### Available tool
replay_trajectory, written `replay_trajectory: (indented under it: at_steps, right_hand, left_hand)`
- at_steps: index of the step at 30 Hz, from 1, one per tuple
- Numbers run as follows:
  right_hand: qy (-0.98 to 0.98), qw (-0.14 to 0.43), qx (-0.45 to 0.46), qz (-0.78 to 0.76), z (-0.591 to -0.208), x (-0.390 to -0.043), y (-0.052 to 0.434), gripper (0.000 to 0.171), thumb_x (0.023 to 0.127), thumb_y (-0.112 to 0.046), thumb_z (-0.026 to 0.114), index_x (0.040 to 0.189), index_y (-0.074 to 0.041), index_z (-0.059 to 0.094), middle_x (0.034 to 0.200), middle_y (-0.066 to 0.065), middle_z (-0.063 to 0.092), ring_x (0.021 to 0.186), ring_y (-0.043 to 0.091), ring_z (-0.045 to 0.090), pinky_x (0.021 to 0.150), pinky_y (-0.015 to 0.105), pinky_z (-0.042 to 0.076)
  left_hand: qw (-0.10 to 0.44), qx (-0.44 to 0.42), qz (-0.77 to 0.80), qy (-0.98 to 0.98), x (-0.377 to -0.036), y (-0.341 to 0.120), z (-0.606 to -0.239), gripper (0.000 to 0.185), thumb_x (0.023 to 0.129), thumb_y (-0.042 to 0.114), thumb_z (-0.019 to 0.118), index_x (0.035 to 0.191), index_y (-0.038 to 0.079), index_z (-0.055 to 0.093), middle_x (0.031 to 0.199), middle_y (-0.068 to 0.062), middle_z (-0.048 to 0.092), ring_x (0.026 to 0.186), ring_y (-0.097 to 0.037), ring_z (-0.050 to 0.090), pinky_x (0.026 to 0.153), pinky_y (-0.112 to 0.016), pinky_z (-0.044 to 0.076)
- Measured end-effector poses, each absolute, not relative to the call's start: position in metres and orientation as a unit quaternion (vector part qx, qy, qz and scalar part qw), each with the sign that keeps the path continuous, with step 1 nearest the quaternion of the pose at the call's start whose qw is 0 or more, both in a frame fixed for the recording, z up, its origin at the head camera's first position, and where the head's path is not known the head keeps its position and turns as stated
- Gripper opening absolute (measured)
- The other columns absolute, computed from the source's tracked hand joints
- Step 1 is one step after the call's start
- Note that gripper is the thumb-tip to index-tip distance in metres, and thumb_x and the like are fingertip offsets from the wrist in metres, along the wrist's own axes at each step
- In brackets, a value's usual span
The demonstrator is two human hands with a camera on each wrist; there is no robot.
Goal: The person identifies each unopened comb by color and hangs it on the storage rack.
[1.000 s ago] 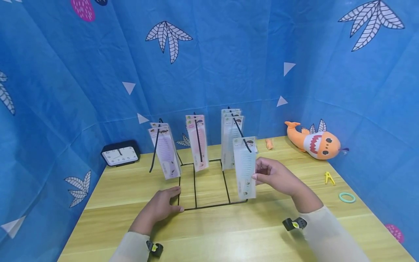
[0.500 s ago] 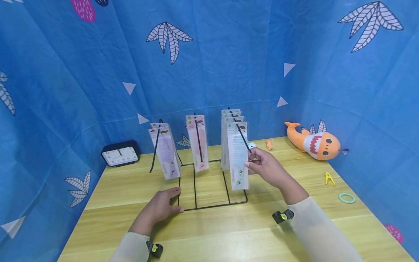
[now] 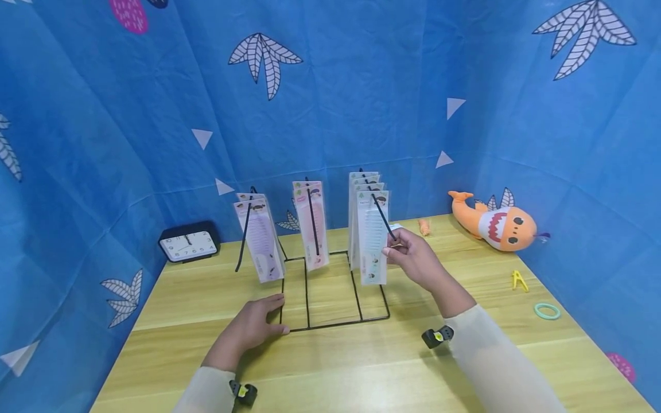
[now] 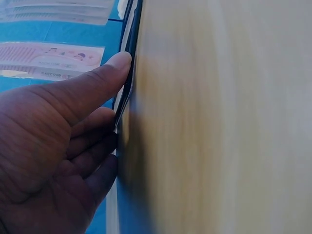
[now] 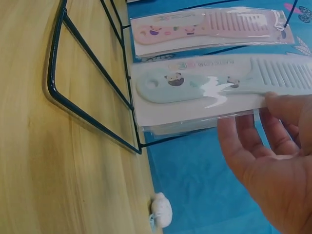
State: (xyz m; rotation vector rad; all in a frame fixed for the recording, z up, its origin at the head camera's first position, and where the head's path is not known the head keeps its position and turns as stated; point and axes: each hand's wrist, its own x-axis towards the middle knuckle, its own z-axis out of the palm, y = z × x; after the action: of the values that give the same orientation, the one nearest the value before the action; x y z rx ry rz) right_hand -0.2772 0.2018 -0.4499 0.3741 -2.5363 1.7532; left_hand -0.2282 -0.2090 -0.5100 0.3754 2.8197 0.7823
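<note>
A black wire rack point(image 3: 335, 326) stands on the table, with packaged combs hanging from its three prongs. My right hand point(image 3: 415, 258) pinches the side edge of the front pale green packaged comb point(image 3: 372, 246), thumb on its face and fingers behind. That pack hangs on the right prong, with several like it behind; the right wrist view shows the green comb point(image 5: 195, 83) through clear wrap. My left hand point(image 3: 253, 324) rests at the rack's front left corner, fingers extended. In the left wrist view its thumb point(image 4: 119, 61) lies against the black wire.
Purple comb packs point(image 3: 260, 244) hang on the left prong, pink ones point(image 3: 312, 229) on the middle one. A clock point(image 3: 189, 243) stands at the back left. An orange plush shark point(image 3: 496, 225), a yellow clip point(image 3: 519, 281) and a green ring point(image 3: 547, 311) lie to the right.
My right hand has moved back and left, sliding the front green comb pack along the right prong toward the others. My left hand has stayed at the rack's corner.
</note>
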Motion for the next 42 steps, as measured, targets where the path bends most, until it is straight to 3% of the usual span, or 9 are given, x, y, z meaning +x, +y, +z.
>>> replay_trajectory:
  at_steps: [8, 18, 25, 32, 42]
  right_hand:
    - [-0.816, 0.033, 0.103, 0.567, -0.454, -0.280, 0.199, 0.012, 0.110, -0.009, 0.066, 0.117, -0.001, 0.061, 0.120, 0.020, 0.072, 0.113, 0.030, 0.074, 0.088, 0.028, 0.067]
    - [-0.815, 0.025, 0.093, 0.571, -0.454, -0.281, 0.202, 0.012, 0.111, -0.010, 0.064, 0.118, -0.001, 0.059, 0.119, 0.020, 0.071, 0.116, 0.030, 0.073, 0.090, 0.029, 0.068]
    - [-0.830, 0.025, 0.089, 0.551, -0.454, -0.283, 0.203, 0.015, 0.111, -0.015, 0.064, 0.119, -0.002, 0.063, 0.124, 0.019, 0.073, 0.118, 0.030, 0.072, 0.095, 0.035, 0.066]
    - [-0.843, 0.030, 0.089, 0.530, -0.458, -0.287, 0.206, 0.030, 0.110, -0.021, 0.067, 0.133, -0.002, 0.067, 0.136, 0.020, 0.071, 0.130, 0.037, 0.069, 0.105, 0.050, 0.063]
    - [-0.876, 0.052, 0.080, 0.472, -0.461, -0.276, 0.226, 0.040, 0.110, -0.026, 0.068, 0.141, -0.002, 0.062, 0.133, 0.017, 0.071, 0.127, 0.038, 0.068, 0.108, 0.056, 0.060]
  left_hand:
    - [0.090, 0.126, 0.274, 0.949, -0.227, -0.212, -0.509, 0.071, 0.091, 0.025, 0.091, 0.151, 0.002, 0.063, 0.166, -0.009, 0.055, 0.156, -0.040, 0.047, 0.130, -0.058, 0.039]
    - [0.094, 0.120, 0.271, 0.951, -0.227, -0.210, -0.510, 0.071, 0.091, 0.026, 0.091, 0.152, 0.003, 0.063, 0.166, -0.009, 0.054, 0.156, -0.040, 0.046, 0.130, -0.058, 0.039]
    - [0.095, 0.121, 0.272, 0.950, -0.228, -0.209, -0.509, 0.071, 0.091, 0.026, 0.091, 0.152, 0.003, 0.063, 0.167, -0.009, 0.054, 0.157, -0.040, 0.046, 0.130, -0.058, 0.039]
    - [0.097, 0.117, 0.271, 0.951, -0.228, -0.210, -0.509, 0.071, 0.091, 0.026, 0.090, 0.153, 0.003, 0.062, 0.167, -0.010, 0.053, 0.157, -0.041, 0.045, 0.131, -0.058, 0.038]
    - [0.095, 0.124, 0.272, 0.950, -0.229, -0.207, -0.511, 0.072, 0.092, 0.026, 0.090, 0.153, 0.002, 0.061, 0.168, -0.011, 0.052, 0.157, -0.041, 0.045, 0.130, -0.058, 0.038]
